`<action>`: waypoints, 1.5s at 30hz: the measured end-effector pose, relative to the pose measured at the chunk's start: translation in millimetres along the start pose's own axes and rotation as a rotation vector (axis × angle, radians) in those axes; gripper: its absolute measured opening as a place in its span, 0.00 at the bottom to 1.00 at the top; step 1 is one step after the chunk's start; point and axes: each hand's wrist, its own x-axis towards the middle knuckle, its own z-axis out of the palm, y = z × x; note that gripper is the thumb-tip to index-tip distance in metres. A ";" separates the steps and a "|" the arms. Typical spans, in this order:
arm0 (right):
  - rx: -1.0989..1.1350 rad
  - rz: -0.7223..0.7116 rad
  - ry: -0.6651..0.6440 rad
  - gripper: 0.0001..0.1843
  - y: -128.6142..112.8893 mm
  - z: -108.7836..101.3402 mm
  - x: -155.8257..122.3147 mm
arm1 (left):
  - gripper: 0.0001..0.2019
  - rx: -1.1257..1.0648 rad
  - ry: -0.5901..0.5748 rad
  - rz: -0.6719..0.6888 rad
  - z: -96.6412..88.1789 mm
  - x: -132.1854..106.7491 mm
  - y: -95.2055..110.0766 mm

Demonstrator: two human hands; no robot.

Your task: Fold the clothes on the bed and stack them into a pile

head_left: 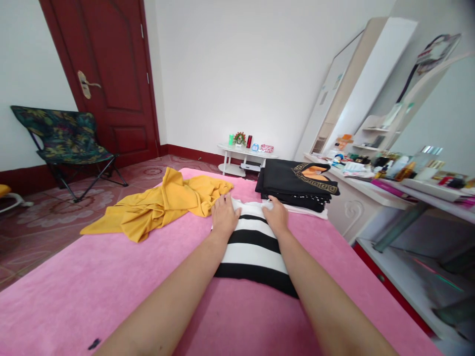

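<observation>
A folded black-and-white striped garment [254, 247] lies on the pink bed cover [111, 277]. My left hand [224, 215] rests flat on its far left corner, fingers stretched out. My right hand [276, 213] presses on the far right corner, fingers curled down onto the cloth. Both forearms reach forward along the garment's sides. A crumpled yellow garment [163, 203] lies just left of my left hand. A stack of folded black clothes [297, 185] sits just beyond my right hand.
A folding chair [63, 141] stands by the dark red door [111, 79] at the left. A small white table [245, 157] with trinkets is past the bed. A cluttered white dresser [389, 178] and shelves line the right side.
</observation>
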 end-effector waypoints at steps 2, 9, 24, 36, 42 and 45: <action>-0.003 0.004 -0.034 0.27 1.5 1.1 -1.5 | 0.29 0.012 -0.015 0.138 0.2 0.7 1.7; -0.083 0.068 -0.120 0.29 -2.7 -0.6 -1.5 | 0.18 0.055 -0.341 0.435 -1.0 21.1 10.8; 0.042 -0.080 0.028 0.25 4.1 4.4 -4.4 | 0.28 -0.093 -0.331 0.382 5.0 29.1 13.1; -0.008 -0.076 0.082 0.15 -2.4 -5.7 -9.4 | 0.14 -0.183 -0.206 0.425 -5.0 22.3 18.6; 0.064 0.043 0.064 0.18 0.0 -7.8 -10.9 | 0.14 -0.228 -0.237 0.385 -6.4 20.5 20.4; 0.079 0.114 -0.006 0.21 0.9 -5.2 -8.1 | 0.14 -0.193 -0.229 0.369 -2.8 20.6 19.0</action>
